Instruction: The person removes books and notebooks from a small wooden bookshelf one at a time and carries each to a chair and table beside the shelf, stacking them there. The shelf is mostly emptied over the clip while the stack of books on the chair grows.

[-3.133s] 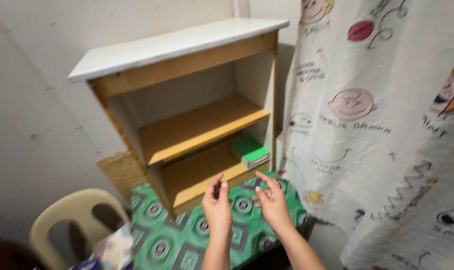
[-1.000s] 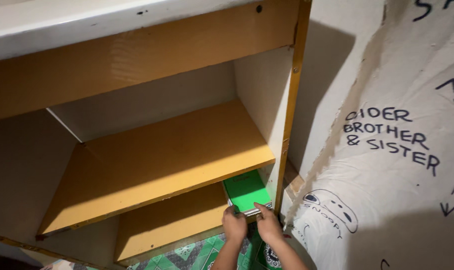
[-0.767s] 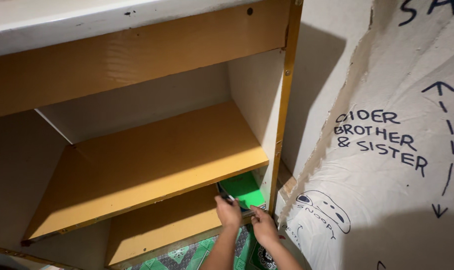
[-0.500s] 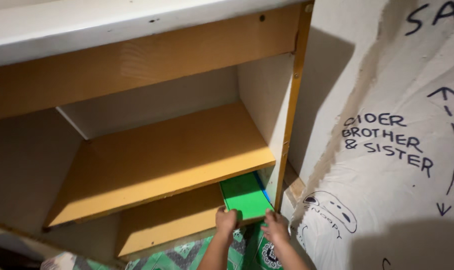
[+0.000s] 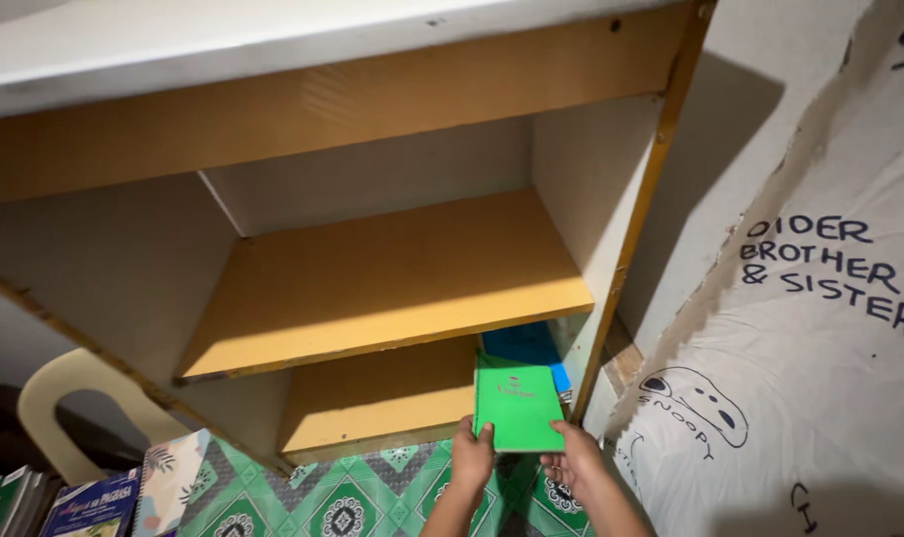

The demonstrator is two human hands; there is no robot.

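Observation:
A thin green book is held flat in front of the lower shelf of a wooden bookcase. My left hand grips its near left corner. My right hand holds its near right corner. A blue book lies behind it at the right end of the lower shelf, partly in shadow. The upper shelf holds nothing.
The bookcase stands on a surface with a green patterned cloth. Several books lie at the lower left beside a cream plastic chair. A white printed curtain hangs close on the right.
The green book has come out from the lower shelf toward me and is now clear of the shelf edge, held in both hands. The blue book behind it now shows.

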